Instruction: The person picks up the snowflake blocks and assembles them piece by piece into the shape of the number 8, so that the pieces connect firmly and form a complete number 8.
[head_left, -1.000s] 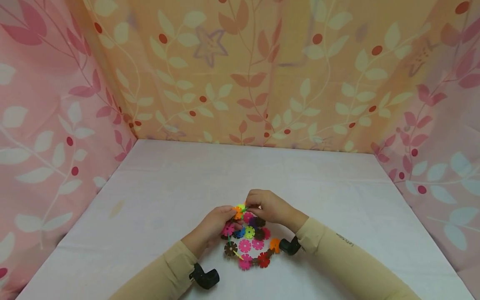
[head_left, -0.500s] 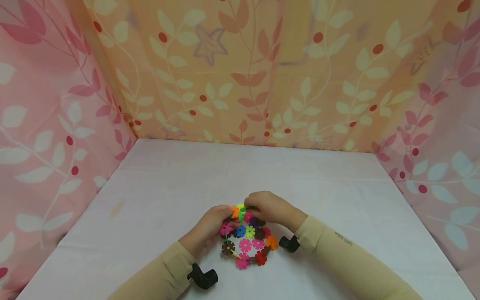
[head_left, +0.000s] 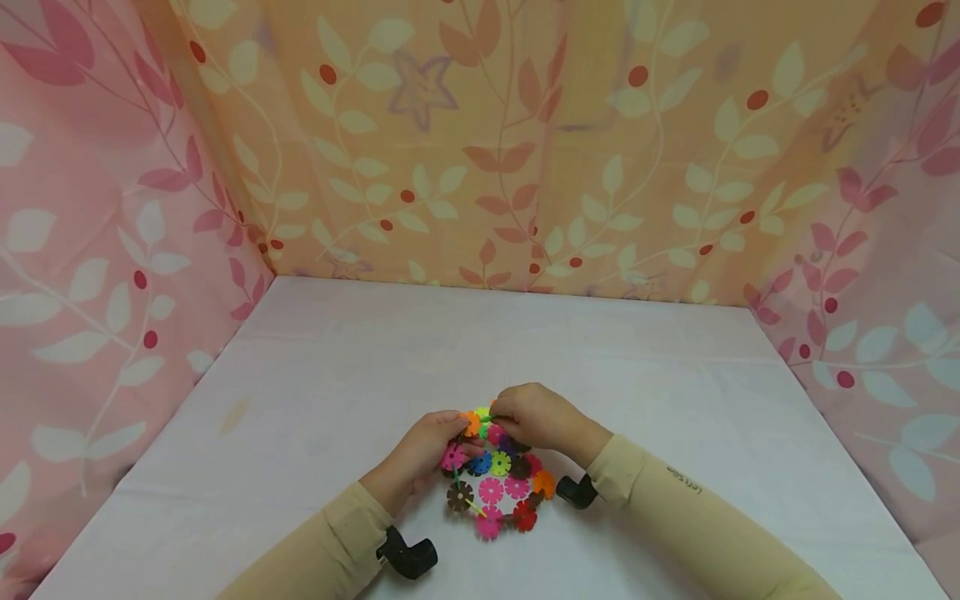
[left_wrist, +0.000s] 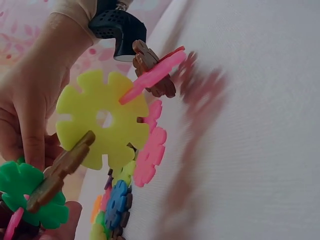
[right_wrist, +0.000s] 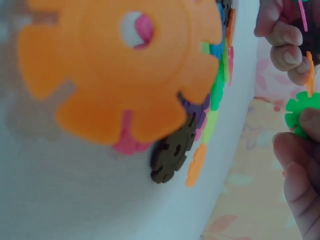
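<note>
Interlocking flower-shaped plastic discs form a ring-like chain, with a pink disc [head_left: 491,490] and a yellow disc [head_left: 500,463] inside its outline. My left hand [head_left: 423,450] grips the chain's far left part beside an orange disc [head_left: 471,423]. Across from it, my right hand [head_left: 546,417] pinches a green disc [right_wrist: 296,111] between thumb and fingers. That green disc meets an edge-on orange disc [right_wrist: 310,75] by the left fingers. Large in the left wrist view is a yellow disc [left_wrist: 75,112] slotted to a brown one [left_wrist: 60,172]. My right palm is hidden.
A white cloth covers the table [head_left: 360,350]. Patterned fabric walls [head_left: 480,150] enclose its back and sides. Black wrist mounts [head_left: 408,554] stick out below both sleeves, close to the chain. A large orange disc [right_wrist: 90,75] stands right before the right wrist camera.
The chain's near part shifted slightly left, then a little back right. My right hand has turned slightly at the green disc; my left hand stays nearly still, holding on.
</note>
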